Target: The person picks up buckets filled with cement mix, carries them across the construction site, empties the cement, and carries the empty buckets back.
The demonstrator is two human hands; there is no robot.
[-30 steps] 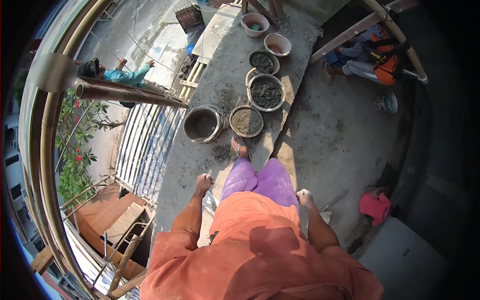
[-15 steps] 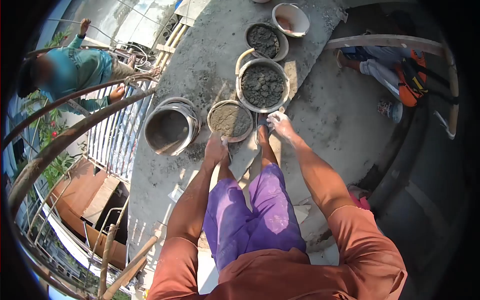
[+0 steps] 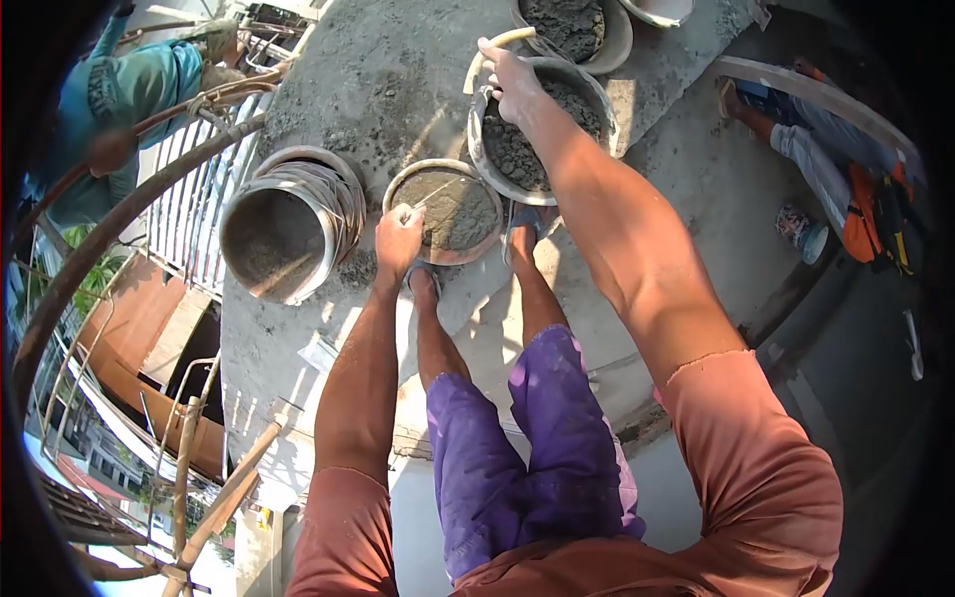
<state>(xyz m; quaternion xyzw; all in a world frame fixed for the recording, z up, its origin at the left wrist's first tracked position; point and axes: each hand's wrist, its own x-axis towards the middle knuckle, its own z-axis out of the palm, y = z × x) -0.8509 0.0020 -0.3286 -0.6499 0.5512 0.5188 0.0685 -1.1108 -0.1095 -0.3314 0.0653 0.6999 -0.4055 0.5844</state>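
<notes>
My left hand (image 3: 400, 237) is closed at the near left rim of a round bucket of wet grey mortar (image 3: 453, 224). A thin wire handle (image 3: 438, 191) runs from its fingers across the mortar. My right hand (image 3: 512, 88) reaches over a larger bucket (image 3: 609, 124) holding lumpy, darker mortar (image 3: 572, 109). Its fingers curl at the curved tan handle (image 3: 517, 37) on that bucket's far left side; the palm side is hidden.
Stacked buckets (image 3: 288, 234) stand at left, the top one dirty inside. Another mortar bucket (image 3: 617, 45) is beyond. A person in a teal shirt (image 3: 149, 90) is by wooden poles (image 3: 129, 214) at left; another person's legs (image 3: 811, 149) show at right. My feet (image 3: 522, 239) stand near the buckets.
My right hand has moved forward from the larger bucket's near edge to its handle. My left hand has risen over the smaller bucket's rim. The view has shifted, with the buckets nearer.
</notes>
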